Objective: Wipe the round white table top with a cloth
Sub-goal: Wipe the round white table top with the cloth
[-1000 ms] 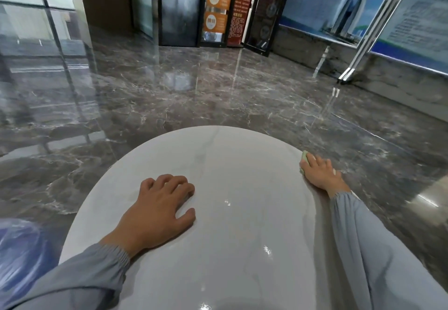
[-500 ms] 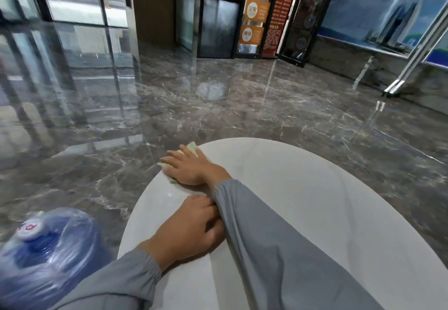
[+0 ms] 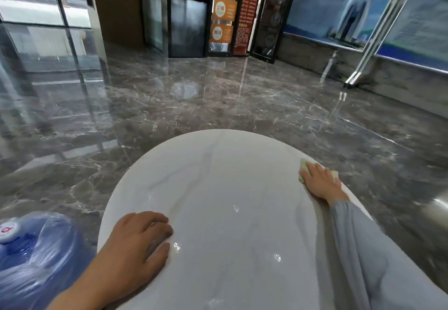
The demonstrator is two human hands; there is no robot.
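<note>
The round white table top (image 3: 230, 188) with faint grey veins fills the lower middle of the view. My right hand (image 3: 320, 182) lies flat near the table's right edge, fingers straight, pressing a pale green cloth (image 3: 303, 166) onto the surface. Only the cloth's edges show around the fingers. My left hand (image 3: 135, 242) rests palm down near the table's left edge, fingers loosely bent, holding nothing.
A blue water jug (image 3: 31, 256) wrapped in plastic stands on the floor just left of the table. Glossy dark marble floor (image 3: 194, 106) surrounds the table. Glass doors, orange signs and display boards (image 3: 339, 11) stand far behind.
My right hand has swept the cloth from the table's far left edge, where it crossed over my left arm, across to the right edge. My left hand stays planted on the table.
</note>
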